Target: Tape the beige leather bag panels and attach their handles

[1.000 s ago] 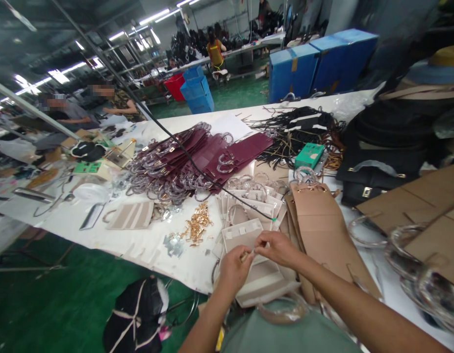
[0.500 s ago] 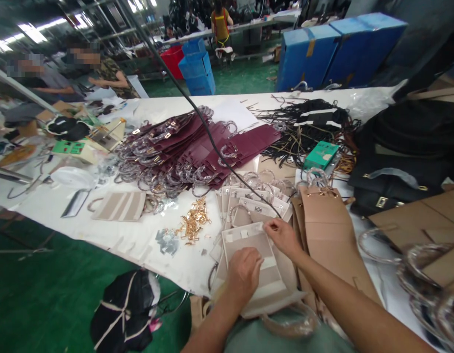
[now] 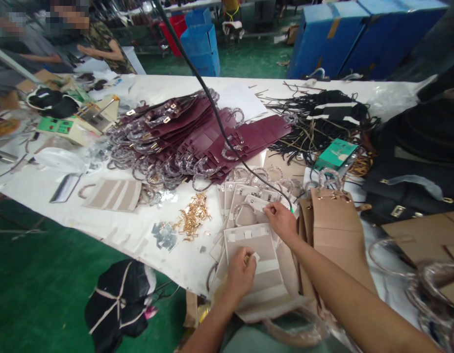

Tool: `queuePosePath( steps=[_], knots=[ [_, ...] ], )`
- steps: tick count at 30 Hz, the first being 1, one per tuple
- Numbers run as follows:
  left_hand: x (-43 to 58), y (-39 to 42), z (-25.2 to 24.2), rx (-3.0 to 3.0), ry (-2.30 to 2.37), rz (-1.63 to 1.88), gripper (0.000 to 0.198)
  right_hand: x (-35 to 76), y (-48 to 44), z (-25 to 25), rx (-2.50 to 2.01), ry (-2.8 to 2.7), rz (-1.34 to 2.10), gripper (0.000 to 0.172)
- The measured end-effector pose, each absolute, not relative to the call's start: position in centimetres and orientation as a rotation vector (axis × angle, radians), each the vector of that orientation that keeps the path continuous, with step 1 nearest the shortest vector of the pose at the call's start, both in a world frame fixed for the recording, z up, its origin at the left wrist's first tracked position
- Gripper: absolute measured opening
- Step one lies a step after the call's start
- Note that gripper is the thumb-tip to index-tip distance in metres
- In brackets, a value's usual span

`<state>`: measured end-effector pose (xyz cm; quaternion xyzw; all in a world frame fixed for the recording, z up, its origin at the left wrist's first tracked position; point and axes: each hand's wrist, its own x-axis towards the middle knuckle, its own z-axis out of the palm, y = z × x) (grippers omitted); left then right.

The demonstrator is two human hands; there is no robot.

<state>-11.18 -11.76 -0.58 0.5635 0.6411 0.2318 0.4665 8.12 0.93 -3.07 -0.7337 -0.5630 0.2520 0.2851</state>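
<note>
A beige bag panel (image 3: pixel 251 242) with paler strips across it lies before me, its near end towards my lap. My left hand (image 3: pixel 241 270) rests over its left part, fingers curled, with a small pale piece (image 3: pixel 256 256) showing at the fingertips. Beyond the panel's upper right corner, my right hand (image 3: pixel 281 218) is closed in a pinch; whatever it may hold is hidden. A black cable (image 3: pixel 245 165) comes down from above to a green end (image 3: pixel 291 209) right at this hand. A wrapped handle (image 3: pixel 296 326) loops at the panel's near end.
Gold metal fittings (image 3: pixel 193 215) and grey plates (image 3: pixel 163 236) lie left of the panel. Maroon bag pieces (image 3: pixel 197 132) are piled behind. Tan bag pieces (image 3: pixel 333 230) lie to the right, near black straps (image 3: pixel 326 108). Co-workers (image 3: pixel 105 46) are at the far left.
My right hand has moved off the panel's upper corner, slightly away from me. My left hand has turned a little, baring the small pale piece. The view has tilted down.
</note>
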Motion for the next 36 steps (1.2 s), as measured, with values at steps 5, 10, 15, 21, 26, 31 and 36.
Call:
queuePosePath(
  steps=[5,10,15,21,26,31,36],
  knots=[
    [-11.2,-11.7,-0.9,1.4,1.556,0.586,0.015,9.0,0.8,-4.4,-1.863,-1.129,0.803,0.041],
    [-11.4,-12.3,-1.5,1.322,1.556,0.643,0.033,9.4,0.5,-4.3,-1.659,-0.948,1.063,0.046],
    [-11.1,-12.6,-0.2,1.226,1.602,0.707,0.038,9.0,0.5,-3.2,-1.544,-1.057,1.153,0.042],
    [-10.5,-12.3,3.6,1.22,1.586,0.751,0.027,9.0,-3.8,0.8,-1.416,-1.294,1.201,0.037],
    [-10.0,-12.2,5.7,1.323,1.562,0.8,0.026,8.6,-7.8,3.7,-1.117,-1.631,1.535,0.022],
    [-9.9,-12.3,5.8,1.325,1.553,0.808,0.032,9.3,-8.5,5.2,-1.062,-1.731,1.519,0.021],
    [-10.3,-12.9,5.1,1.178,1.469,0.749,0.04,9.1,-8.4,5.1,-1.097,-1.87,1.35,0.008]
  ],
)
